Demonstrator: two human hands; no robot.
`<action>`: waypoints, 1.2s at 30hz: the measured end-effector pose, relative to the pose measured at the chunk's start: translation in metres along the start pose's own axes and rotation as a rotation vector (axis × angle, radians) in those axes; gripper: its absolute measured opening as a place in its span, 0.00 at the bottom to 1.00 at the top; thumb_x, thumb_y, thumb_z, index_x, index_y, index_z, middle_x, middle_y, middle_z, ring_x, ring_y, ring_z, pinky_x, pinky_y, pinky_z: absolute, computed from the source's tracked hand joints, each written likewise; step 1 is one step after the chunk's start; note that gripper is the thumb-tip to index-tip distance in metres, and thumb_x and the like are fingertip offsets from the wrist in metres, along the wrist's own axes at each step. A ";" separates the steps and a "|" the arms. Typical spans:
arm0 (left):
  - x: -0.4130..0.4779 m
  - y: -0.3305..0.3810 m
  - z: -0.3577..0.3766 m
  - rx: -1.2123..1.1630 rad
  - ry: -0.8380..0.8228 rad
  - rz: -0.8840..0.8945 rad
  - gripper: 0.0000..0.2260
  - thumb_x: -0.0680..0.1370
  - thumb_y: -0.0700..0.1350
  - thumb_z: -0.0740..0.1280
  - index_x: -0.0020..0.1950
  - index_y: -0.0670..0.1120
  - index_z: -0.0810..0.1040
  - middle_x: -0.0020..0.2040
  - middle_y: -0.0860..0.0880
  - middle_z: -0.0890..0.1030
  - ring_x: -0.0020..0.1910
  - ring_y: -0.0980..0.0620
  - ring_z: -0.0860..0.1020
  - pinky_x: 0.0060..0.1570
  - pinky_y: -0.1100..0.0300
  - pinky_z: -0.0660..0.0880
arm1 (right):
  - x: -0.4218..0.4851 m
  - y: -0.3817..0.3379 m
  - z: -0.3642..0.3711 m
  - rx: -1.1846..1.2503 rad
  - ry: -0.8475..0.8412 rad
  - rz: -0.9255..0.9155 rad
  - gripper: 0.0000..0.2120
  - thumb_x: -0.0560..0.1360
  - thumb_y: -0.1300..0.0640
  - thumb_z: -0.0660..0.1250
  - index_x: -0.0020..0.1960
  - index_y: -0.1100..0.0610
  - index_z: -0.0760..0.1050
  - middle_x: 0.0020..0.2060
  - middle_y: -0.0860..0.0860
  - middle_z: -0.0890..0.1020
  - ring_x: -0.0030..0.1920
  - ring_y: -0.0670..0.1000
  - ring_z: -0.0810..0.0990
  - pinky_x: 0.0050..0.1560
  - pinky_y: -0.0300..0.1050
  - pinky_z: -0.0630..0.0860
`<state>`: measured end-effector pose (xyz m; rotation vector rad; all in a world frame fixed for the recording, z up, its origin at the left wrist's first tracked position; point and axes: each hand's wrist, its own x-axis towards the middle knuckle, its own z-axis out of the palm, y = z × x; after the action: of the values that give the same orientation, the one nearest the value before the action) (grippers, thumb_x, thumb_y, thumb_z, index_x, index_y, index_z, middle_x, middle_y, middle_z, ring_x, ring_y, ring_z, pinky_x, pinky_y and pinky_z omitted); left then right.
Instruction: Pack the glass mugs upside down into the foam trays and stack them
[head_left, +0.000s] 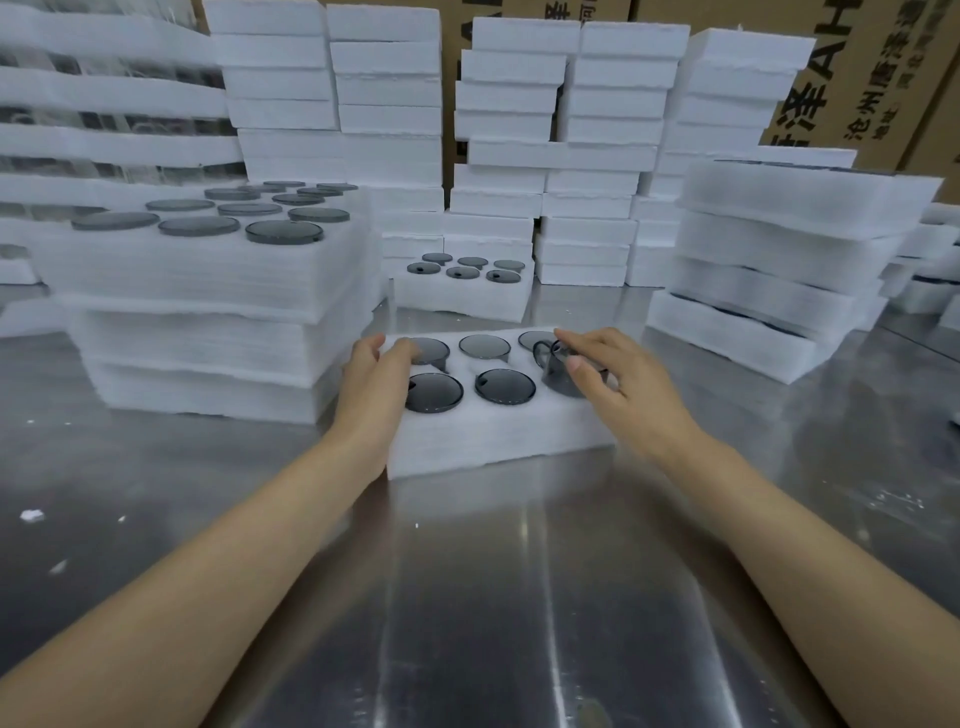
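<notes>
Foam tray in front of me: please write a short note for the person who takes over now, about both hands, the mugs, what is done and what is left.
Left hand holds the left end of the foam tray, fingers bent over its top.
Right hand grips the last mug at the near-right slot; it stands higher than the others, not fully in.
Done: five mugs sit upside down in the other slots.
Left: push this mug down, then stack the tray, perhaps on the filled stack at left.
</notes>
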<state>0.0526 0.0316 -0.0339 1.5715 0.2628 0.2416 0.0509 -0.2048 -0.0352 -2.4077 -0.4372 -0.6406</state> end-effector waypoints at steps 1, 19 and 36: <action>0.002 -0.001 0.000 -0.006 -0.033 0.028 0.15 0.68 0.53 0.64 0.54 0.59 0.78 0.51 0.60 0.79 0.51 0.57 0.77 0.47 0.62 0.72 | 0.000 0.000 0.002 -0.029 -0.003 0.021 0.18 0.80 0.50 0.58 0.69 0.49 0.72 0.53 0.46 0.75 0.55 0.48 0.73 0.58 0.48 0.71; 0.000 -0.009 0.009 1.146 -0.100 0.864 0.27 0.76 0.64 0.47 0.57 0.50 0.76 0.63 0.53 0.75 0.66 0.50 0.71 0.49 0.56 0.66 | -0.005 0.003 0.014 -0.317 -0.086 -0.158 0.34 0.75 0.37 0.46 0.71 0.55 0.70 0.71 0.46 0.69 0.73 0.46 0.63 0.70 0.43 0.62; -0.045 0.006 0.021 1.284 -0.184 0.695 0.20 0.82 0.51 0.52 0.70 0.43 0.69 0.75 0.41 0.64 0.75 0.46 0.61 0.70 0.53 0.56 | -0.011 -0.047 0.025 -0.496 -0.206 -0.088 0.26 0.79 0.43 0.54 0.72 0.54 0.66 0.73 0.48 0.68 0.72 0.52 0.64 0.71 0.49 0.55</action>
<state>0.0163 -0.0025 -0.0278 2.9169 -0.3918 0.5146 0.0293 -0.1551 -0.0362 -2.9569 -0.5201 -0.5936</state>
